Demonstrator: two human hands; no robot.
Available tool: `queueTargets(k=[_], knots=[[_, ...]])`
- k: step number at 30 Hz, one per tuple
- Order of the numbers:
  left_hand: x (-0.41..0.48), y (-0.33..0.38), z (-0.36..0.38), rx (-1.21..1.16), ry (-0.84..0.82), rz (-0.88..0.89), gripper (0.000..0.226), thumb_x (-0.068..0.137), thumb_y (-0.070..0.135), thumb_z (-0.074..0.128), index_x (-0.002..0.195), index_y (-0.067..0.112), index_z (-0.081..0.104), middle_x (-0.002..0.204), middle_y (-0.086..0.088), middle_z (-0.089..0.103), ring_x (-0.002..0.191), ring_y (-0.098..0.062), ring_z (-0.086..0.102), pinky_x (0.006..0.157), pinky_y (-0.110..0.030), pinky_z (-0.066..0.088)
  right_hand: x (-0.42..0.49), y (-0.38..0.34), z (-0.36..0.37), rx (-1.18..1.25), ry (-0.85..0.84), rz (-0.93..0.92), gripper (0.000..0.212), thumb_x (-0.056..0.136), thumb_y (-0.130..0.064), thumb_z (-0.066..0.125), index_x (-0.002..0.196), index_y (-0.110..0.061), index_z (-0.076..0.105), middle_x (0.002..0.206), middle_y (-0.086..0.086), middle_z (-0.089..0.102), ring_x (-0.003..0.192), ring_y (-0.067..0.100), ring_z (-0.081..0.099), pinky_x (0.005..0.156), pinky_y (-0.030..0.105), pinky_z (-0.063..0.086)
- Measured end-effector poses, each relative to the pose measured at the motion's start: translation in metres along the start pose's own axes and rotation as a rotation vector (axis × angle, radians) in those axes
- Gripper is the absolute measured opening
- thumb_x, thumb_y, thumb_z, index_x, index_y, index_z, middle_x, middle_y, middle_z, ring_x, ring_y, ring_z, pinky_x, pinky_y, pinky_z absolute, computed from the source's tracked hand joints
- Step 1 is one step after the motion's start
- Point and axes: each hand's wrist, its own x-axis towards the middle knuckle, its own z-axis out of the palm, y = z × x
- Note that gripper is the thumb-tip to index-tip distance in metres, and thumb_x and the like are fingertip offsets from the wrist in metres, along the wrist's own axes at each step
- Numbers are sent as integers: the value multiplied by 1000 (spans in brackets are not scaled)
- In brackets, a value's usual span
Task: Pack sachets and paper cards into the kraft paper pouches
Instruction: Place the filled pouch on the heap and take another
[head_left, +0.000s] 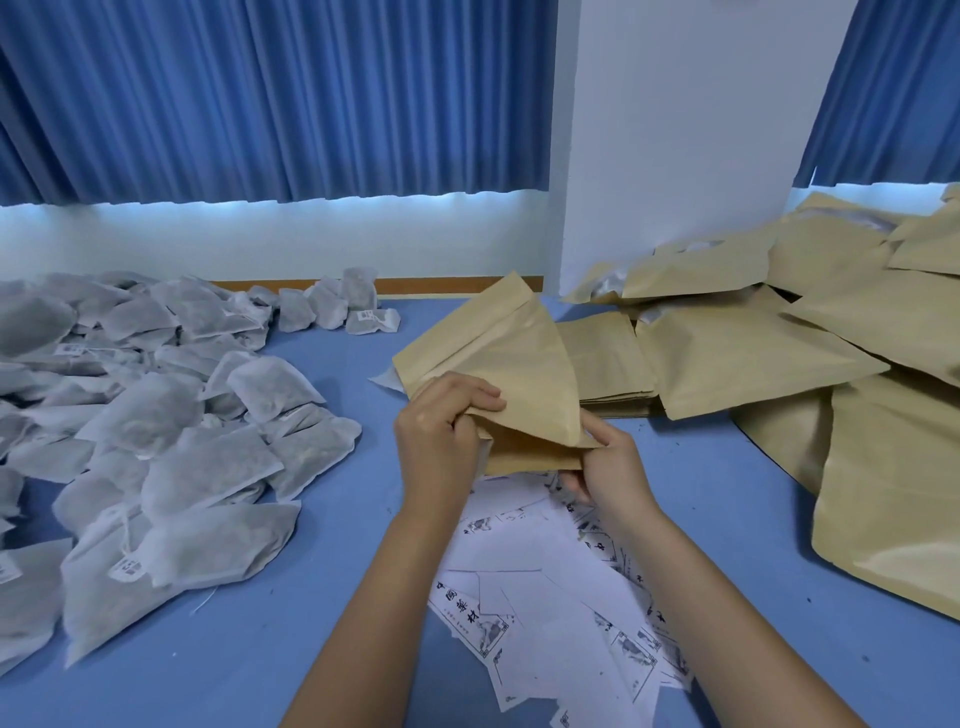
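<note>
I hold a kraft paper pouch (498, 364) up over the table's middle, its near end toward me. My left hand (444, 431) grips that end's left side, fingers curled over the paper. My right hand (605, 467) pinches the right side of the same end from below. A heap of grey-white sachets (171, 431) covers the table's left part. White paper cards (550, 597) with black print lie scattered under my forearms. What is inside the pouch is hidden.
A stack of flat kraft pouches (608, 358) lies just right of the held one, and a big loose pile of pouches (841, 338) fills the right side. The blue table (311, 597) runs to a white wall and blue curtains (270, 98) behind.
</note>
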Motion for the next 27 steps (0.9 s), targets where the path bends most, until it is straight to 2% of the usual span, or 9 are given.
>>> queueTargets(k=[3,10,13,16,18,20,22,25,27], knots=[[3,3,-3,-117,-73,-105,43,64,-20,39,70,5,73,81,-2,70,84,-7,65,70,-19,48,-2,-3,1,78,31,16,55,83,12,23,107,-15,66,42,3,44,32,12,31,34,17,21],[-5,1,-27,-118,-253,-196,40,76,-19,50,87,9,76,99,-1,69,87,-12,61,65,-25,44,-1,-16,33,296,134,21,40,83,13,23,80,-7,56,46,0,47,35,10,33,39,23,21],[-4,1,-52,-20,-312,-139,28,88,7,55,107,18,72,113,6,65,95,-5,59,84,-27,45,0,-20,54,347,157,5,37,79,14,21,73,-7,50,46,3,42,34,10,32,41,23,21],[-4,-21,-83,570,-264,-231,47,88,53,34,124,36,59,132,7,55,122,-14,46,107,-49,27,2,-20,72,414,190,17,34,80,14,21,70,-8,46,43,4,40,33,11,34,35,18,22],[-2,-43,-108,1071,-247,-593,60,85,64,32,139,38,39,152,-8,30,139,-34,18,108,-67,13,3,-18,82,501,218,33,33,80,15,23,68,-6,45,43,5,40,33,12,35,34,18,22],[-9,-64,-131,1275,-337,-912,69,88,67,32,149,40,14,158,-15,2,140,-47,2,102,-74,9,4,-14,87,576,246,44,32,80,16,25,67,-5,46,42,4,44,33,12,36,34,17,22],[-20,-80,-143,1290,-410,-996,69,89,65,31,149,40,7,158,-13,2,136,-49,15,101,-71,20,2,-7,91,601,272,55,32,80,15,28,69,-6,48,43,2,46,33,11,37,33,17,23],[-24,-93,-144,1139,-333,-833,55,89,51,46,139,31,35,140,-10,31,117,-40,38,85,-48,41,0,3,93,641,278,56,30,80,15,30,71,-8,47,41,-2,45,34,9,36,33,17,21],[-24,-93,-135,1047,-343,-694,45,87,39,52,129,24,45,128,-10,38,107,-37,45,69,-36,39,1,6,92,646,280,64,29,81,14,32,69,-9,44,41,-2,41,33,9,34,33,17,18]])
